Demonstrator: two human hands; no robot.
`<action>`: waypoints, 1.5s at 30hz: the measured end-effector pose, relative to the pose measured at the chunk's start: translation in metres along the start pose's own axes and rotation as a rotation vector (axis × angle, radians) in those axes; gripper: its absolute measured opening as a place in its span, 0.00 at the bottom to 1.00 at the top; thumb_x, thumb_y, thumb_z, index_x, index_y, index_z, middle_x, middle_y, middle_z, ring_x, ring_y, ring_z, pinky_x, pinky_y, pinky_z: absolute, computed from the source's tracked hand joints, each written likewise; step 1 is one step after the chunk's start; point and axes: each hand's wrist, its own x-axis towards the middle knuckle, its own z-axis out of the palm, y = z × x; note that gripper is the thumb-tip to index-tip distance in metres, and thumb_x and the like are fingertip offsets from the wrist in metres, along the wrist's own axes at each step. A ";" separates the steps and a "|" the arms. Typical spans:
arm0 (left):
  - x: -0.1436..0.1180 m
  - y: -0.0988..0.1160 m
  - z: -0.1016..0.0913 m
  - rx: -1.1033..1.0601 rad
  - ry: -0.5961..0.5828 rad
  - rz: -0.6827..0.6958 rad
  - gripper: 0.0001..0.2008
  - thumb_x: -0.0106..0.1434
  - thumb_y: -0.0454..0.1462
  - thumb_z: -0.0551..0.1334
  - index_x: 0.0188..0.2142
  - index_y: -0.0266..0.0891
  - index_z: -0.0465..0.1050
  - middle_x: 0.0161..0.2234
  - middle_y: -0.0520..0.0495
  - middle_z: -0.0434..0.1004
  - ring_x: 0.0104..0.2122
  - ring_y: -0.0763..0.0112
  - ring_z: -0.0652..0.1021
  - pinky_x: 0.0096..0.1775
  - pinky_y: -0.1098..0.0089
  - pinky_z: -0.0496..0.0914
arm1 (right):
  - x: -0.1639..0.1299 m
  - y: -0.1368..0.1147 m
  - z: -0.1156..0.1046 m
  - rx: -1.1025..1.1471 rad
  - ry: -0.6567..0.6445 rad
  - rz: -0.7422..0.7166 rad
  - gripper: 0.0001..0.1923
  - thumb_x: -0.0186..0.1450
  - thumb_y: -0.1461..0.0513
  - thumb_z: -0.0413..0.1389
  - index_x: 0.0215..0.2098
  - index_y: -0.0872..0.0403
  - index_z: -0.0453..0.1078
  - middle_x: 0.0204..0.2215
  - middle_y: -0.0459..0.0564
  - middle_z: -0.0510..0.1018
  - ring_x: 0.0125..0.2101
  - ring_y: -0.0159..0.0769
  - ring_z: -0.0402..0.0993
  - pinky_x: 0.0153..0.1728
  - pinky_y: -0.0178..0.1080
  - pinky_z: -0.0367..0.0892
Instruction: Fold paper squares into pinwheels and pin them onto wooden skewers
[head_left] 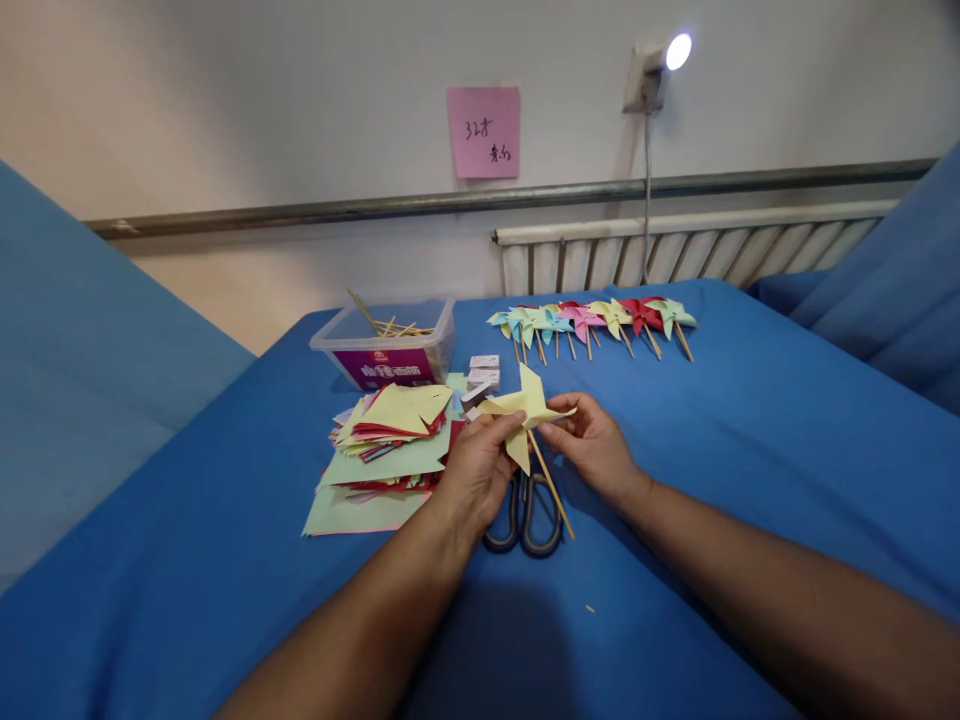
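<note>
Head view: left hand (480, 470) and right hand (592, 440) pinch yellow paper pinwheel on wooden stick (525, 405); behind it, finished pinwheel row (592, 320); left, uncut paper stack (386, 445).

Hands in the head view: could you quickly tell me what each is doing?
Left hand: closed, pinching the yellow pinwheel.
Right hand: closed on the same pinwheel.

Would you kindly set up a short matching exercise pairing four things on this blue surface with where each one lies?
Things:
1. scissors
2. yellow pinwheel
3. plastic box of sticks
4. row of finished pinwheels

Places:
A. far side, near the radiator
B. held between left hand and right hand
C. flat on the cloth under the hands
D. behind the paper stack

Pairs: 1-C, 2-B, 3-D, 4-A
</note>
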 end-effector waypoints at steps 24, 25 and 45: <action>-0.007 -0.002 0.005 0.205 -0.083 0.031 0.15 0.46 0.35 0.72 0.35 0.31 0.78 0.32 0.41 0.81 0.30 0.67 0.78 0.37 0.69 0.69 | -0.008 -0.018 -0.005 -0.422 0.098 -0.305 0.07 0.59 0.58 0.61 0.34 0.51 0.75 0.30 0.47 0.79 0.33 0.37 0.73 0.38 0.41 0.67; -0.006 -0.002 0.005 0.193 -0.081 0.023 0.15 0.46 0.35 0.72 0.35 0.31 0.78 0.32 0.41 0.80 0.30 0.67 0.78 0.37 0.68 0.69 | -0.008 -0.018 -0.005 -0.383 0.089 -0.268 0.07 0.58 0.58 0.61 0.34 0.51 0.75 0.30 0.47 0.79 0.33 0.37 0.73 0.38 0.41 0.68; -0.008 0.003 0.007 0.130 -0.090 -0.064 0.17 0.46 0.31 0.70 0.38 0.29 0.77 0.31 0.41 0.81 0.29 0.67 0.78 0.35 0.69 0.71 | -0.001 -0.012 -0.009 -0.118 -0.041 0.015 0.18 0.52 0.55 0.67 0.38 0.53 0.74 0.25 0.45 0.79 0.28 0.33 0.74 0.38 0.41 0.68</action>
